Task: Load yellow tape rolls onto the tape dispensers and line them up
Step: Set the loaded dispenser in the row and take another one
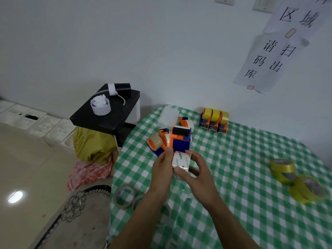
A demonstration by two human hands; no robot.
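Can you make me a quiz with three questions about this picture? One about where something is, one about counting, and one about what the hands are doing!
1. Where do the loaded dispensers stand?
A. At the back of the table, by the wall
B. On the floor
C. On the black stand

2. How many dispensers in that row carry yellow tape?
A. One
B. Three
C. Five

3. What are the left hand and right hand doing?
A. Lying flat on the cloth
B. Holding a whitish tape roll between them
C. Waving in the air

Answers:
1. A, the row sits at the far edge beside the wall.
2. B, three yellow rolls show side by side.
3. B, fingers of both hands curl round the roll.
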